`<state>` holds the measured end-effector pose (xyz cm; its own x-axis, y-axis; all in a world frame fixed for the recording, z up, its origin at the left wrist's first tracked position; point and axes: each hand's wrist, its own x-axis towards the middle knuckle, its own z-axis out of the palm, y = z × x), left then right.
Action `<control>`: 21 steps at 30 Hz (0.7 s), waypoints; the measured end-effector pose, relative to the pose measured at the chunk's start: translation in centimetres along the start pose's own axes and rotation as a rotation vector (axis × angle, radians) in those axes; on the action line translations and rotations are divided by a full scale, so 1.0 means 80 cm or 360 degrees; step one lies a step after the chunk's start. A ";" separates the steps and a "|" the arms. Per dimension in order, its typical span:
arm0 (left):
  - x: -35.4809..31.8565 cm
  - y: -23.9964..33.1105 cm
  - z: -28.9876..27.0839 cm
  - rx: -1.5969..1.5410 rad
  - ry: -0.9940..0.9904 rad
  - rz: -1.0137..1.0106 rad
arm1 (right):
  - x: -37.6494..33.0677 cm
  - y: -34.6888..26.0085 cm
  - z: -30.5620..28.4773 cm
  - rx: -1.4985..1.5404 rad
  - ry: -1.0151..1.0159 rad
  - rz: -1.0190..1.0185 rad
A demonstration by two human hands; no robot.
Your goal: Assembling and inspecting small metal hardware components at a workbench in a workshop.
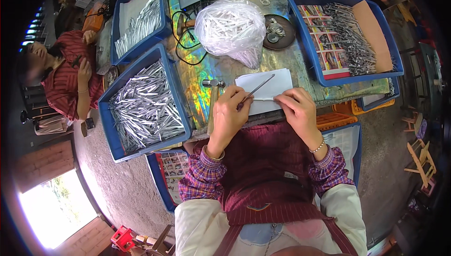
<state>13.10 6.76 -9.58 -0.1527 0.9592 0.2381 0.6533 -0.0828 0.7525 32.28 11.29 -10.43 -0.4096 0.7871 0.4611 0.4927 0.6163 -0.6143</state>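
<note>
My left hand (229,112) is closed around a slim metal tool (259,86) with a dark reddish handle. Its thin shaft slants up to the right over a stack of white paper (280,78). My right hand (298,113) pinches one end of a narrow silvery strip (264,99); the strip's other end reaches the left fingertips. Both hands are at the table's near edge, over the lower part of the paper. Just left of my left hand lies a hammer (213,98), its wooden handle toward me and partly behind the wrist.
Blue trays of silvery metal pieces flank me, at left (145,110) and right (324,78). A clear bag of pale strips (230,23) stands beyond the paper, beside a dark round dish (287,41). Black cables (190,62) cross the table. Another person (70,75) sits at left.
</note>
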 end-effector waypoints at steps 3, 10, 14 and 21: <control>-0.002 0.001 0.002 0.0050 0.0017 0.0020 | 0.009 -0.014 -0.001 -0.0084 -0.0045 -0.0061; -0.001 -0.007 0.000 -0.0241 -0.0026 -0.0104 | 0.011 -0.009 0.010 -0.0068 -0.0129 -0.0084; -0.001 -0.018 -0.008 -0.0441 -0.0064 -0.0317 | 0.011 -0.008 0.014 -0.0032 -0.0140 -0.0066; 0.006 -0.011 -0.023 -0.1846 0.0316 -0.0610 | 0.014 -0.010 0.011 -0.0026 -0.0119 -0.0069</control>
<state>11.13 6.81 -8.99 -0.3651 0.9251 -0.1045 -0.4856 -0.0935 0.8691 30.75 11.63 -9.95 -0.4866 0.7562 0.4374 0.4855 0.6503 -0.5842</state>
